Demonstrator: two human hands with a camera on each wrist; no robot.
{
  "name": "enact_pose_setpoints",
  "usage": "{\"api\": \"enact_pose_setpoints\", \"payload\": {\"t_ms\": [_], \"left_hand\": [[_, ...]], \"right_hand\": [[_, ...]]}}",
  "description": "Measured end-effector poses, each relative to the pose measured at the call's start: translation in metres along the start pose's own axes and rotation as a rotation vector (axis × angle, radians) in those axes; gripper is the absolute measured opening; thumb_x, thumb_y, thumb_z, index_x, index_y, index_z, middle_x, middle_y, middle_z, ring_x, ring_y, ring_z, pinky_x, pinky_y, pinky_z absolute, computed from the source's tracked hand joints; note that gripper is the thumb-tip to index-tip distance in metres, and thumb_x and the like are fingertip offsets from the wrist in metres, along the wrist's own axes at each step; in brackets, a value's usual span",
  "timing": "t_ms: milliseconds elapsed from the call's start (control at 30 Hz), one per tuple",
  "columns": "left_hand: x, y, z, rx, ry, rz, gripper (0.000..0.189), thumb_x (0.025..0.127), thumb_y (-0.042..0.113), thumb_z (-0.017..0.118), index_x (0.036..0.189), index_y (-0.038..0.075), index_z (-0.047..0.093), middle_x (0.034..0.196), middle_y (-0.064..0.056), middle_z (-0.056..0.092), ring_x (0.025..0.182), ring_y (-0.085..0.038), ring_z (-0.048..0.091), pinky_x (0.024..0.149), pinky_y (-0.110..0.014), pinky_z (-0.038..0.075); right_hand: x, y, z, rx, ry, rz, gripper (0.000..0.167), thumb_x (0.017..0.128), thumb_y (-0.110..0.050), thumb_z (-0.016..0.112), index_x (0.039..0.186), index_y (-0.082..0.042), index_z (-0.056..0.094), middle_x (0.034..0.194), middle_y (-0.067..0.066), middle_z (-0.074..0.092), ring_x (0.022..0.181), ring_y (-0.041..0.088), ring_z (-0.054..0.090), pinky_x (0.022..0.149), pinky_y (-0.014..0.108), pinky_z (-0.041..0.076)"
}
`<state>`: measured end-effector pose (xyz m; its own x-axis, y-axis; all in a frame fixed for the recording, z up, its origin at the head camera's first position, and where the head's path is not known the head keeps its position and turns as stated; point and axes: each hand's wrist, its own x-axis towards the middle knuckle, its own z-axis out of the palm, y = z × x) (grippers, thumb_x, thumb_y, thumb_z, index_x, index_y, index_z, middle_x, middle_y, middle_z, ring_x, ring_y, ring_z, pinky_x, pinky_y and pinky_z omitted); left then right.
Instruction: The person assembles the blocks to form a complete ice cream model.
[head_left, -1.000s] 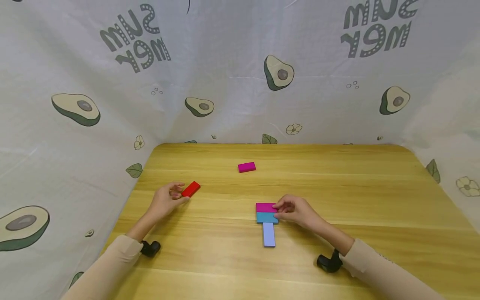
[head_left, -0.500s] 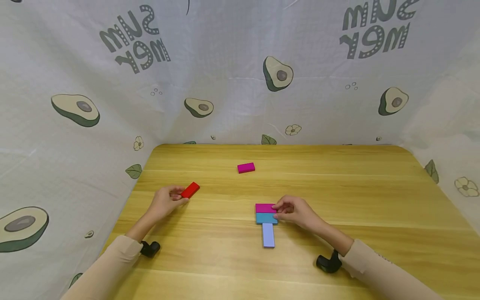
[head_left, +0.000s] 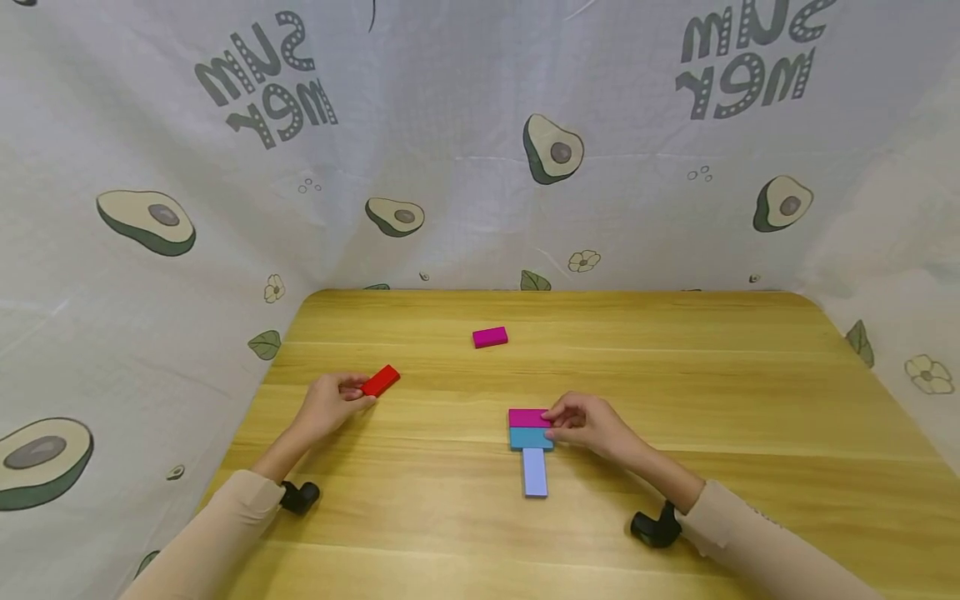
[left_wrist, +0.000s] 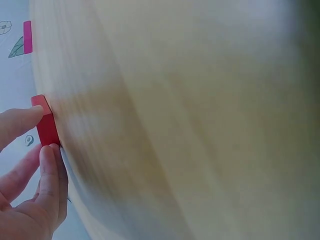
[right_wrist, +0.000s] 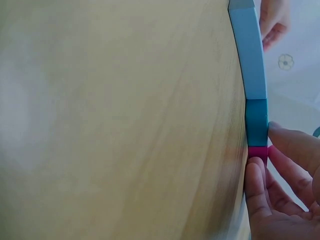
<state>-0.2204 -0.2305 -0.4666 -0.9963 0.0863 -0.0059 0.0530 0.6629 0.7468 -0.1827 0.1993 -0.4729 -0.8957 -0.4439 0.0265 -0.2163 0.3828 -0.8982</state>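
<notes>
My left hand [head_left: 357, 392] pinches the near end of a red block [head_left: 382, 380] lying flat on the wooden table [head_left: 712, 392]. In the left wrist view the thumb and fingers [left_wrist: 48, 170] sit at either end of the red block [left_wrist: 47, 127]. My right hand [head_left: 557, 421] holds the right end of a magenta block [head_left: 527, 417]. That block lies against a teal block [head_left: 530, 438], and a lavender block [head_left: 535, 472] runs toward me from the teal one. The right wrist view shows fingertips [right_wrist: 257, 175] on the magenta block [right_wrist: 257, 151] beside the teal block [right_wrist: 256, 122].
A second magenta block [head_left: 490, 337] lies alone farther back on the table; it also shows in the left wrist view as a magenta block [left_wrist: 27, 36]. An avocado-print cloth [head_left: 480, 167] walls in the back and both sides. Black wrist mounts [head_left: 300, 497] sit near my sleeves.
</notes>
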Motion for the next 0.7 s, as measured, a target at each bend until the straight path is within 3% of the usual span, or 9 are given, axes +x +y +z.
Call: {"api": "enact_pose_setpoints", "payload": {"t_ms": [700], "left_hand": [[0.011, 0.009, 0.011, -0.015, -0.042, 0.016, 0.037, 0.086, 0.004, 0.078, 0.119, -0.010, 0.068, 0.115, -0.025, 0.067, 0.094, -0.026, 0.070, 0.076, -0.028, 0.059]], "right_hand": [[-0.001, -0.002, 0.000, 0.003, -0.001, 0.003, 0.018, 0.087, -0.003, 0.076, 0.102, 0.006, 0.070, 0.100, 0.016, 0.066, 0.085, 0.021, 0.059, 0.071, 0.023, 0.054]]}}
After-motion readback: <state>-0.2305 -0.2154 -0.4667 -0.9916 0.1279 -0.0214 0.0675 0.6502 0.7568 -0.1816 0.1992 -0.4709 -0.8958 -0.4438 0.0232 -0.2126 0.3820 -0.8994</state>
